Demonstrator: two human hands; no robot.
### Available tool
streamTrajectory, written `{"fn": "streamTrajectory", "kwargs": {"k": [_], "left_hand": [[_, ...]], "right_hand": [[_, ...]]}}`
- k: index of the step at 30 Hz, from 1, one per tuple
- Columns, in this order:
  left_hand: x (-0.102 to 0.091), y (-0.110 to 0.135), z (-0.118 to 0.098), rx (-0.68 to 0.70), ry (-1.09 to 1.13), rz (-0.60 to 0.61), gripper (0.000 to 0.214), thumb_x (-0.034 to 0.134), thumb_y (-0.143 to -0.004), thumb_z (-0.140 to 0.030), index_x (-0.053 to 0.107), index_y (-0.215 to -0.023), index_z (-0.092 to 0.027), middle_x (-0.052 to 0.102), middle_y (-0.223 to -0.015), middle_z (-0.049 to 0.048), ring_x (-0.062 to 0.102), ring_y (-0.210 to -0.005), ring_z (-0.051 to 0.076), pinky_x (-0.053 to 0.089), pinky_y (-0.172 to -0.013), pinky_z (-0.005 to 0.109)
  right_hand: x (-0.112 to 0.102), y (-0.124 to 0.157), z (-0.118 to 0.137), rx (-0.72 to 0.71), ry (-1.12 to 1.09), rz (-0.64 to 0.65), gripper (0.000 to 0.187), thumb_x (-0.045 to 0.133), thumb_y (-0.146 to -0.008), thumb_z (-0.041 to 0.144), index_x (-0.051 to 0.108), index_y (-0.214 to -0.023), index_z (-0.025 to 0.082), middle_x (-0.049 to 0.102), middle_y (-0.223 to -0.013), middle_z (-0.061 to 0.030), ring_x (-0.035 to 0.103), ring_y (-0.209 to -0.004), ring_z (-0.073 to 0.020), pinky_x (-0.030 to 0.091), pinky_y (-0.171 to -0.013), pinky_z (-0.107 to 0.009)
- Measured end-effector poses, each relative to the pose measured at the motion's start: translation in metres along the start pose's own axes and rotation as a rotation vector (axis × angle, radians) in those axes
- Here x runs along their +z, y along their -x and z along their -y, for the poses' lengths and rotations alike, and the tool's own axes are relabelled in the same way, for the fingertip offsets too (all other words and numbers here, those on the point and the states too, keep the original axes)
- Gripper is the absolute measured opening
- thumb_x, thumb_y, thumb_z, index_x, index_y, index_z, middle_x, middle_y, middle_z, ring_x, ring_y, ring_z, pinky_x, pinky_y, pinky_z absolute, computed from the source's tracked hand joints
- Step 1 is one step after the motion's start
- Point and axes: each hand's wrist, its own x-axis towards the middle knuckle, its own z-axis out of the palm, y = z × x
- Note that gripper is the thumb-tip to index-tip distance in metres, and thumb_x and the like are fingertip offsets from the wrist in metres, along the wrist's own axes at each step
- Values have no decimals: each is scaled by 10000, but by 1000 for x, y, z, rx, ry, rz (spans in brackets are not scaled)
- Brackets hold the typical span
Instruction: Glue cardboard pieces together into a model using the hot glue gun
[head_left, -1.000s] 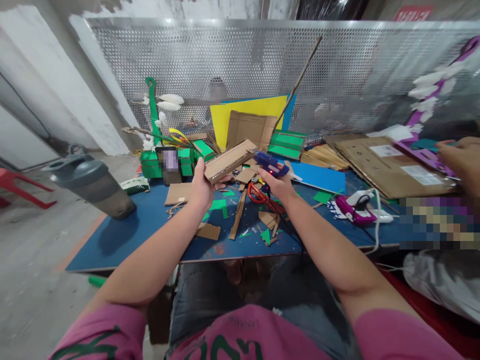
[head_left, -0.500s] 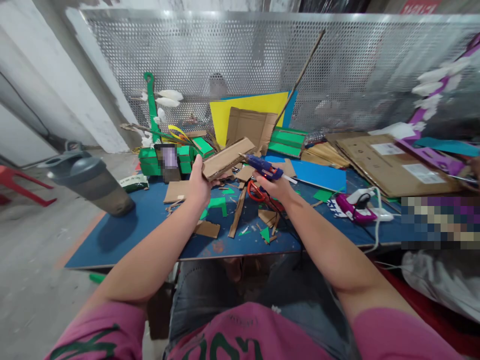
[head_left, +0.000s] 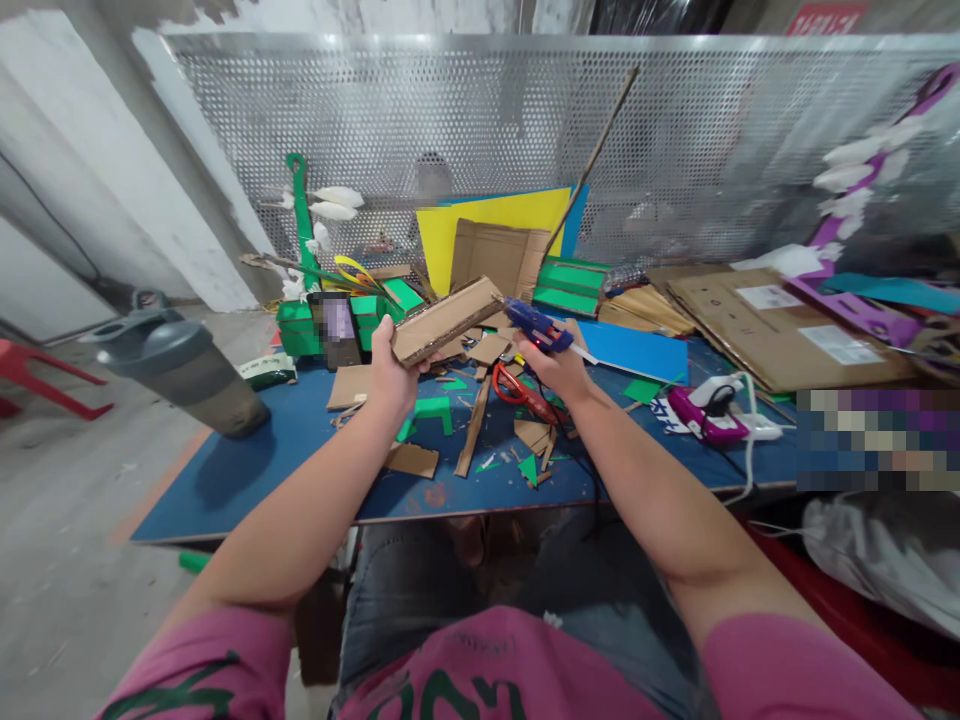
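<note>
One dark-blue plastic glue gun (head_left: 535, 324), shifted since the earlier frame to the right end of an oblong brown cardboard piece (head_left: 448, 320), sits in the right hand's (head_left: 555, 364) wrapped grip, the left hand (head_left: 395, 364) clasping the piece above the blue counter (head_left: 225, 490).

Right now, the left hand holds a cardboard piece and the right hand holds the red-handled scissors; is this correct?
Not quite: in the head view, the right hand holds a blue glue gun, while the red-handled scissors lie on the table. The left hand does hold the cardboard piece.
</note>
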Motion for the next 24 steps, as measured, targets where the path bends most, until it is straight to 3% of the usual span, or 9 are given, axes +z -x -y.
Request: {"fn": "streamTrajectory", "kwargs": {"k": [6,14,20,24], "left_hand": [[-3,-3,-1,-70,75,2,628,619,-890,-813,753,-1047,-219,791,-845,37,725,-599,163,476,-446,233],[-6,3,-6,-20,48,107,653,628,-878,-793,800,-1115,-209,819,-1019,117,796,-801,240,627,-558,301],[-5,8,-6,12,-6,211,765,605,-876,-880,815,-1172,-207,835,-1078,137,827,-944,309,585,-540,304],[-2,15,-7,61,-83,246,760,632,-864,-905,830,-1158,-232,833,-1176,140,809,-1096,343,642,-715,357]], "right_hand": [[3,-3,-10,55,-44,-118,373,768,-944,575,692,-763,259,658,-709,-12,597,-700,-225,577,-764,-406],[7,-6,-23,304,-297,-199,495,871,-782,683,779,-920,216,727,-809,-29,704,-838,-249,612,-834,-405],[14,-10,-21,321,-558,-131,550,888,-740,757,723,-833,240,658,-713,7,612,-644,-177,565,-664,-360],[13,-12,-23,336,-663,-117,569,858,-761,797,723,-871,255,649,-726,16,581,-595,-151,524,-599,-335]]}}
